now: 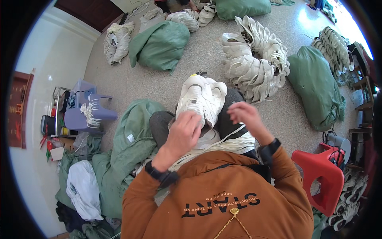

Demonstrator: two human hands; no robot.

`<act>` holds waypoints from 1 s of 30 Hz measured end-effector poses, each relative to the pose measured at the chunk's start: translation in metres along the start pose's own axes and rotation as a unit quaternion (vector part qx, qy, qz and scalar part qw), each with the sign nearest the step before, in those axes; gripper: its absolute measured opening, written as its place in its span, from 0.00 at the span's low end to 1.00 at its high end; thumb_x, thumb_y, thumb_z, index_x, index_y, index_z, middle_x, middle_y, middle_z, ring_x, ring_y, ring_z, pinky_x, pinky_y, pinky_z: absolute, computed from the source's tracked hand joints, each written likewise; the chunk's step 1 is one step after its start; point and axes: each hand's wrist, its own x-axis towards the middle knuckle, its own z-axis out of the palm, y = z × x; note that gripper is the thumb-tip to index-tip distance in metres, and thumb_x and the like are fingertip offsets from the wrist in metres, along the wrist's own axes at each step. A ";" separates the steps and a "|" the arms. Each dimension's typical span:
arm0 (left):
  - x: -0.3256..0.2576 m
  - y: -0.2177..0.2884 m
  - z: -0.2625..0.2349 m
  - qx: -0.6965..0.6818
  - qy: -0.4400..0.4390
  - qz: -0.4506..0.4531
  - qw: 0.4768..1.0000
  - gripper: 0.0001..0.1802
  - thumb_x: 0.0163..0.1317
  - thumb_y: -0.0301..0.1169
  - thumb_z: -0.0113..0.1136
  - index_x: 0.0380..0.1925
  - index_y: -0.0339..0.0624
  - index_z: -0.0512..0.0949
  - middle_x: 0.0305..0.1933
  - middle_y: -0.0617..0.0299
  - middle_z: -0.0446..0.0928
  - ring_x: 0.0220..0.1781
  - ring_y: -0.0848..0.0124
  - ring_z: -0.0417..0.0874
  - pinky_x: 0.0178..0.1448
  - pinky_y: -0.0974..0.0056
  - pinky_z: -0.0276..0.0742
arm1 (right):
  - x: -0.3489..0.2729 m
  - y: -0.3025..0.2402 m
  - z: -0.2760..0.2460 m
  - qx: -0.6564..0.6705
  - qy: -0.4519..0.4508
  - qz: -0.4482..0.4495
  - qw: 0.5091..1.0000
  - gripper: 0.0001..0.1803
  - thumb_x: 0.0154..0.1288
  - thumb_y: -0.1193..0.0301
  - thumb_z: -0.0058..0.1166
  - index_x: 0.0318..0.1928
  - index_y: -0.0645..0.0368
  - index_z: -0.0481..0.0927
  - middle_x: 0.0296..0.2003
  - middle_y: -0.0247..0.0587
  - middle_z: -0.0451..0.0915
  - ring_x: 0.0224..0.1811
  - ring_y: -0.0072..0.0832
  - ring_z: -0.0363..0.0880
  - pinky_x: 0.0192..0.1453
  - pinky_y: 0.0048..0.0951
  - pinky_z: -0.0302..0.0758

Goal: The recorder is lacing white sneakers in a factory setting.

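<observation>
White shoe uppers (195,104) with perforated mesh rest between my knees, several nested together. My left hand (184,131) is closed at the near end of the top upper, its fingertips partly hidden against it. Just right of the uppers, my right hand (247,117) is raised with the fingers pinched. A white shoelace (227,136) runs up from my lap to that hand and seems held in it. A bundle of loose white laces (242,144) lies across my lap.
A ring of stacked white uppers (254,73) sits on the floor ahead. Green sacks (163,46) lie around, one (316,85) to the right. A red stool (324,175) stands at my right, a purple stool (89,113) with laces at left. Another person's hand (193,6) shows at the far edge.
</observation>
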 end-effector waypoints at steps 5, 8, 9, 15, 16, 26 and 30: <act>0.010 -0.028 0.006 0.057 0.012 0.004 0.998 0.21 0.56 0.23 0.65 0.50 0.32 0.76 0.51 0.47 0.73 0.53 0.50 0.76 0.58 0.53 0.74 | -0.006 0.022 0.073 -0.386 0.005 -0.287 0.877 0.18 0.56 0.73 0.70 0.42 0.62 0.73 0.32 0.38 0.71 0.31 0.31 0.73 0.38 0.32 0.74; 0.006 -0.031 0.006 0.071 0.002 0.020 0.997 0.22 0.56 0.22 0.64 0.52 0.31 0.75 0.51 0.49 0.73 0.53 0.50 0.75 0.59 0.54 0.74 | 0.000 0.032 0.080 -0.387 0.016 -0.253 0.887 0.17 0.56 0.76 0.68 0.40 0.62 0.72 0.34 0.42 0.69 0.30 0.35 0.74 0.37 0.32 0.74; 0.002 -0.033 0.007 0.080 0.006 0.031 0.996 0.22 0.57 0.22 0.63 0.53 0.30 0.75 0.51 0.50 0.73 0.53 0.51 0.75 0.60 0.54 0.73 | 0.000 0.032 0.083 -0.384 0.016 -0.267 0.884 0.15 0.56 0.77 0.66 0.40 0.62 0.72 0.33 0.41 0.70 0.29 0.33 0.74 0.35 0.31 0.74; -0.020 -0.033 0.012 0.211 0.019 0.096 0.972 0.21 0.59 0.28 0.55 0.52 0.32 0.77 0.51 0.52 0.74 0.51 0.59 0.74 0.55 0.58 0.70 | -0.024 0.002 0.112 -0.369 0.024 -0.223 0.902 0.10 0.55 0.81 0.61 0.35 0.63 0.73 0.30 0.43 0.72 0.26 0.33 0.76 0.31 0.32 0.74; -0.023 -0.033 0.013 0.209 0.022 0.095 0.973 0.21 0.59 0.28 0.55 0.52 0.32 0.77 0.51 0.52 0.74 0.51 0.59 0.74 0.55 0.58 0.70 | -0.028 -0.002 0.118 -0.376 0.017 -0.220 0.900 0.09 0.54 0.80 0.60 0.34 0.63 0.73 0.29 0.46 0.73 0.27 0.38 0.77 0.31 0.37 0.75; -0.035 -0.009 0.020 -0.148 0.047 -0.127 0.980 0.10 0.65 0.27 0.59 0.44 0.34 0.80 0.42 0.53 0.78 0.39 0.66 0.79 0.43 0.59 0.74 | -0.034 0.005 0.125 -0.390 -0.029 -0.225 0.893 0.11 0.52 0.80 0.61 0.35 0.63 0.72 0.29 0.46 0.73 0.28 0.41 0.77 0.32 0.37 0.75; -0.023 -0.022 0.050 -0.449 0.097 -0.286 0.841 0.08 0.68 0.28 0.60 0.40 0.32 0.79 0.26 0.59 0.78 0.25 0.78 0.77 0.28 0.66 0.71 | -0.031 0.017 0.122 -0.346 -0.043 -0.248 0.904 0.09 0.57 0.80 0.61 0.36 0.64 0.73 0.28 0.38 0.71 0.27 0.25 0.72 0.29 0.28 0.70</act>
